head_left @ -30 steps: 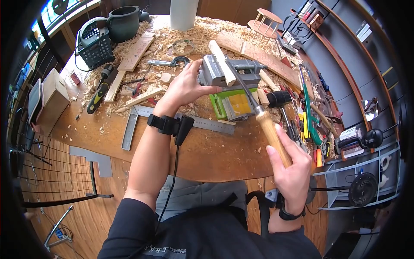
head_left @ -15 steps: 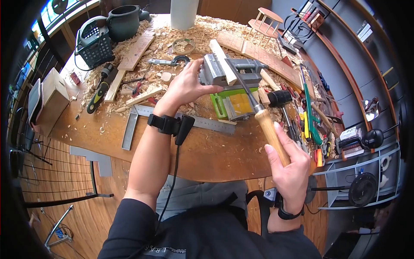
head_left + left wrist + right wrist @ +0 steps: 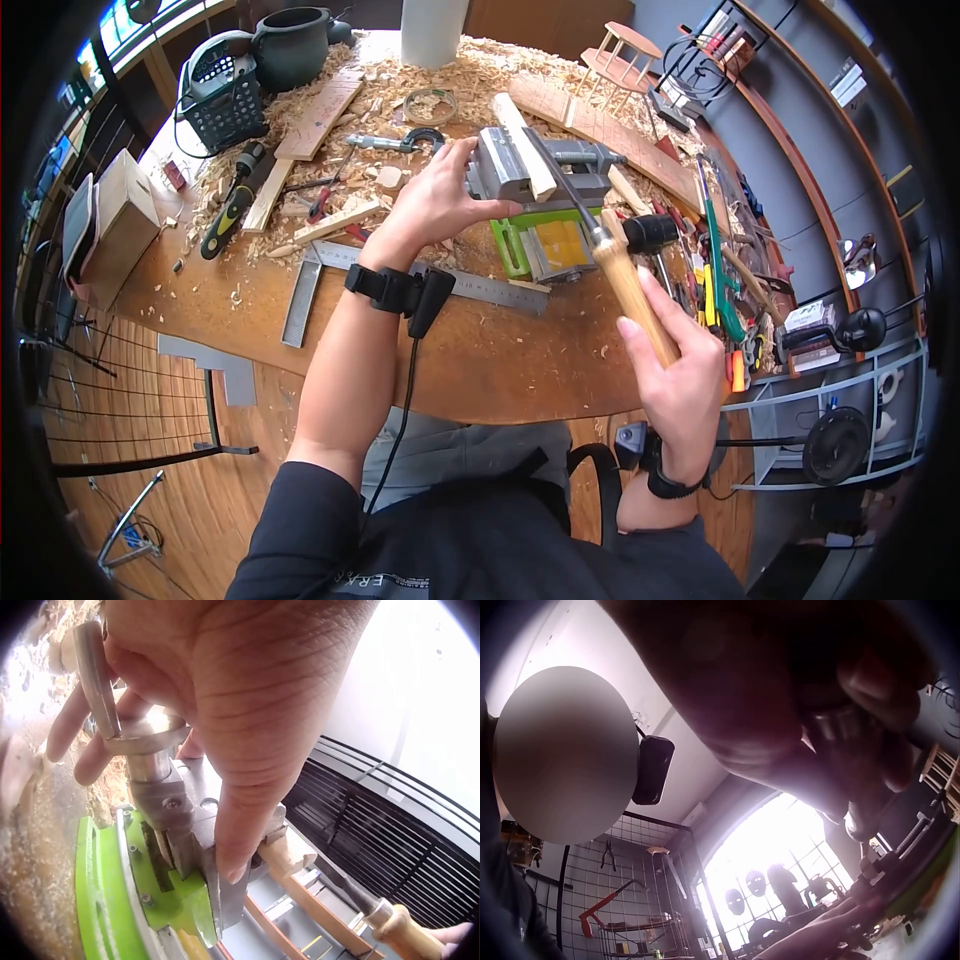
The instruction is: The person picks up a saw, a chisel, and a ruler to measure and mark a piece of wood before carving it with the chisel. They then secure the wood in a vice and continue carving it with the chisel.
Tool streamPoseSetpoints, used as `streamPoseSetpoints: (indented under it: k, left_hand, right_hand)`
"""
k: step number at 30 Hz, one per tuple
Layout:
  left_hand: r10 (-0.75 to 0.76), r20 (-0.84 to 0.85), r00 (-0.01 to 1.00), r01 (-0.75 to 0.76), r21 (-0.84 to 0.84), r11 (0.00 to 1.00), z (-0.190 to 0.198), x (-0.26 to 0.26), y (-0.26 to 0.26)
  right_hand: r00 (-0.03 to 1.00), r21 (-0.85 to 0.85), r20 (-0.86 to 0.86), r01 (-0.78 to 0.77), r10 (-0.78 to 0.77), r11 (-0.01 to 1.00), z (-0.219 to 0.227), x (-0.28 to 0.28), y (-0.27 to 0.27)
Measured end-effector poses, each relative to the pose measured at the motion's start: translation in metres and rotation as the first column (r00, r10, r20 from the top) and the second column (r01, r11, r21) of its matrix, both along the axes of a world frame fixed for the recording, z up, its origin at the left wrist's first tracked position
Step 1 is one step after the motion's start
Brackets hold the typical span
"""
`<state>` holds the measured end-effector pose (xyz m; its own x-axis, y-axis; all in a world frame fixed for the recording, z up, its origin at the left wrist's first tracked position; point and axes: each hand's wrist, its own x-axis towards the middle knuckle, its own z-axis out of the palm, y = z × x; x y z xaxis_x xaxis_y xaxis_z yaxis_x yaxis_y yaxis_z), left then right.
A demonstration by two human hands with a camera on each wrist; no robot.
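Note:
In the head view a pale wood strip (image 3: 523, 150) is clamped in a grey bench vise (image 3: 497, 165) with a green base (image 3: 512, 245). My left hand (image 3: 438, 200) holds the near end of the vise, thumb along its front and fingers over the far side. The left wrist view shows that thumb (image 3: 244, 825) pressed on the metal, beside the screw handle (image 3: 96, 679). My right hand (image 3: 680, 375) grips the wooden handle of a file (image 3: 628, 290), index finger and thumb along it. Its dark blade lies against the strip's right side.
Wood shavings (image 3: 380, 85) cover the back of the workbench. A steel square (image 3: 495, 290) lies in front of the vise. Hand tools (image 3: 725, 290) crowd the right side, near a black-headed mallet (image 3: 648, 232). Wooden boards (image 3: 320, 115), a basket (image 3: 222, 110) and a small wooden chair (image 3: 620, 65) stand farther back.
My right hand has pushed the file slightly forward along the strip. My left hand stays on the vise. The whole view has shifted a little.

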<state>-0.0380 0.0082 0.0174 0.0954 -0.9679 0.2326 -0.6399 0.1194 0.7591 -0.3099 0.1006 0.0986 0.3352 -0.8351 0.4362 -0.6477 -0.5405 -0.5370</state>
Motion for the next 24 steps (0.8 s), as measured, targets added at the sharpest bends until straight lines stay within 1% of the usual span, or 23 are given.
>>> streamPoseSetpoints:
  k: [1,2,4,5,6,8,9,11,12,14,15,16,18,19,20,21,22,23,24]
  left_hand:
    - [0.027,0.063,0.998,-0.025,-0.041,0.999,-0.005,0.000,-0.004]
    - [0.029,0.060,0.998,-0.027,-0.038,0.999,-0.006,0.001,-0.004]
    - [-0.001,-0.009,1.000,0.001,-0.024,1.000,-0.006,0.000,-0.003]
    - [0.008,0.006,1.000,-0.008,-0.022,1.000,-0.009,0.001,-0.006]
    - [0.010,0.005,1.000,-0.010,-0.024,1.000,-0.008,0.000,-0.005]
    - [0.007,-0.007,1.000,-0.007,-0.006,1.000,-0.005,0.000,-0.003]
    - [0.015,-0.010,1.000,-0.016,-0.010,1.000,-0.004,0.001,-0.003]
    - [-0.001,-0.008,1.000,0.001,-0.026,1.000,-0.005,0.000,-0.002]
    - [0.003,-0.012,1.000,-0.003,-0.025,1.000,-0.005,0.000,-0.002]
    - [0.001,-0.010,1.000,-0.001,-0.010,1.000,-0.005,0.000,-0.002]
    - [0.004,-0.009,1.000,-0.004,-0.009,1.000,-0.005,-0.001,-0.001]
    - [0.009,0.001,1.000,-0.009,-0.024,1.000,-0.006,-0.001,-0.001]
    - [0.023,0.002,1.000,-0.023,-0.047,0.999,-0.008,-0.001,-0.001]
    - [0.023,0.008,1.000,-0.023,-0.049,0.999,-0.009,-0.002,-0.001]
    - [0.026,0.012,1.000,-0.025,-0.052,0.998,-0.011,-0.001,-0.002]
    - [0.035,0.023,0.999,-0.033,-0.090,0.995,-0.014,-0.001,-0.003]
    - [0.045,0.008,0.999,-0.044,-0.090,0.995,-0.015,-0.001,-0.002]
    - [0.050,0.021,0.999,-0.049,-0.075,0.996,-0.015,-0.001,-0.002]
    - [0.053,0.036,0.998,-0.051,-0.063,0.997,-0.014,-0.001,-0.002]
  right_hand:
    - [1.000,0.046,0.014,0.020,-0.021,0.999,0.003,-0.001,0.003]
    - [1.000,0.049,0.011,0.018,-0.019,0.999,0.004,0.001,0.001]
    - [0.999,0.074,-0.013,0.053,-0.052,0.996,0.007,0.007,-0.004]
    - [0.998,0.102,-0.015,0.059,-0.058,0.993,0.010,0.013,-0.007]
    - [0.998,0.100,-0.016,0.057,-0.056,0.993,0.007,0.012,-0.009]
    - [0.999,0.021,0.033,-0.020,0.019,1.000,-0.001,0.011,-0.016]
    - [0.999,0.017,0.031,-0.028,0.028,0.999,0.001,0.012,-0.015]
    - [0.995,0.149,0.095,0.024,-0.038,0.989,0.005,0.011,-0.010]
    - [0.995,0.150,0.091,0.020,-0.034,0.989,0.006,0.013,-0.011]
    - [0.999,0.116,0.029,0.015,-0.019,0.993,0.007,0.017,-0.019]
    - [0.999,0.096,0.051,-0.003,-0.002,0.995,0.004,0.022,-0.027]
    - [0.999,0.135,0.025,0.030,-0.034,0.990,0.008,0.027,-0.035]
    - [0.996,0.170,0.070,0.034,-0.047,0.985,0.011,0.032,-0.051]
    - [0.995,0.100,0.068,0.066,-0.073,0.993,0.015,0.035,-0.052]
    - [0.993,0.052,0.111,0.045,-0.050,0.998,0.022,0.038,-0.046]
    - [0.991,-0.007,0.125,0.051,-0.050,0.999,0.026,0.034,-0.040]
    - [0.989,-0.063,0.136,0.058,-0.049,0.996,0.029,0.027,-0.033]
    - [0.989,-0.029,0.127,0.082,-0.077,0.996,0.037,0.021,-0.021]
    - [0.998,-0.134,0.052,0.051,-0.044,0.990,0.036,0.010,-0.017]
